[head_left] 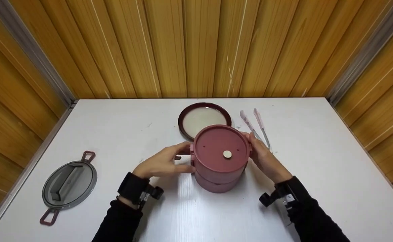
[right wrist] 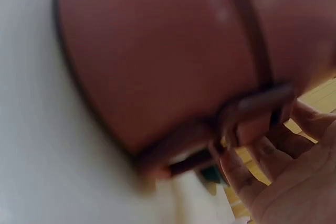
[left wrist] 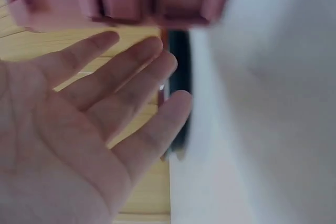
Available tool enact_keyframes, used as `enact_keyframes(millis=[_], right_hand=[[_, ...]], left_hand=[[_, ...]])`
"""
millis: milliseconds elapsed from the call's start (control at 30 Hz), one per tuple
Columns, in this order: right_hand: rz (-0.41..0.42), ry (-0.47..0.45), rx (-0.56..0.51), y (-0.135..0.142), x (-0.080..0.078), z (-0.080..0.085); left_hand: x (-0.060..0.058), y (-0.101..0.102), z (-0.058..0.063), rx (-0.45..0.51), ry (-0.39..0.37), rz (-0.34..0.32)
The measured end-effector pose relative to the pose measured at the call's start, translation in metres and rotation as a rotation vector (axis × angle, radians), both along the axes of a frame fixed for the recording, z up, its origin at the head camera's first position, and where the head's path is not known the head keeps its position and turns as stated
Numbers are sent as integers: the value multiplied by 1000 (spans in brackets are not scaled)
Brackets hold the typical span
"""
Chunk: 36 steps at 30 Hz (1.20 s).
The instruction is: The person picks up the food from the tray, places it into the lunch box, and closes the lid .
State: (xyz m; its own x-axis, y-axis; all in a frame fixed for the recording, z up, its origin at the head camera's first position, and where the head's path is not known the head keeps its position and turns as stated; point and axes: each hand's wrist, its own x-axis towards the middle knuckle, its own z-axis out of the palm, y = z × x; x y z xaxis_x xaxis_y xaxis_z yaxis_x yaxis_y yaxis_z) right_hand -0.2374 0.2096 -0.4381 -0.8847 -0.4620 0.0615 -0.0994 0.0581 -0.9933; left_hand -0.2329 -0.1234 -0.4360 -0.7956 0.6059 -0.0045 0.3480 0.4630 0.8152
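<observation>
A dusky-pink round stacked lunch box (head_left: 216, 178) stands upright before me, with a flat lid (head_left: 213, 141) bearing a small white knob (head_left: 227, 154). Side latches (left wrist: 122, 1) show in the left wrist view. At the box's left side is my left hand (head_left: 164, 161), its fingers (left wrist: 149, 135) extended and slightly apart from the latches. My right hand (head_left: 265, 156) is at the opposite side, its fingertips touching or very near the right latch (right wrist: 254, 129). The box partly hides the fingers of that hand in the head view.
A cream plate (head_left: 203, 121) with a dark red rim lies behind the box. Tongs (head_left: 265, 134) with pink tips lie to the right of the plate. Far left on the white table (head_left: 142, 121) rests a grey round lid (head_left: 69, 185) with two reddish handles.
</observation>
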Motion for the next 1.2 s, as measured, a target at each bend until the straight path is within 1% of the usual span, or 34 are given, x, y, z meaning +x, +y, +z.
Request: enact_keyframes(millis=[67,133,233,333,433,500,533,600,700,767,867,967,1033,1100,1200], right_hand=[[8,-5,-27,-4,3,5],[-1,-4,-38,-5,5,7],[7,-11,-53,-7,6,7],[17,-21,-49,-7,5,5],[18,-21,-41,-5,3,3],[10,-16,-37,-3,2,2],[8,-13,-38,-2,1,2],[6,-3,-32,1,0,1],[-3,4,-6,4,-2,-2],[-3,8,14,6,-3,-4],[-4,-5,23,8,-4,-7],[-7,-4,26,10,-7,-8],[-11,-1,29,11,-8,-8],[-16,3,32,12,-9,-8],[-16,3,29,15,-9,-8]], left_hand=[[1,0,4,29,-11,-10],[1,1,6,52,-7,-2],[2,-3,6,46,32,56],[2,-11,5,25,84,156],[1,-25,4,4,143,296],[1,-39,4,-24,178,392],[2,-47,5,-41,202,433],[4,-65,5,-105,254,511],[13,-95,6,-260,331,607],[22,-117,7,-370,363,672],[36,-148,9,-501,352,749],[48,-176,11,-568,302,821],[54,-191,11,-598,264,851],[58,-202,11,-613,241,878],[62,-212,9,-614,198,889]])
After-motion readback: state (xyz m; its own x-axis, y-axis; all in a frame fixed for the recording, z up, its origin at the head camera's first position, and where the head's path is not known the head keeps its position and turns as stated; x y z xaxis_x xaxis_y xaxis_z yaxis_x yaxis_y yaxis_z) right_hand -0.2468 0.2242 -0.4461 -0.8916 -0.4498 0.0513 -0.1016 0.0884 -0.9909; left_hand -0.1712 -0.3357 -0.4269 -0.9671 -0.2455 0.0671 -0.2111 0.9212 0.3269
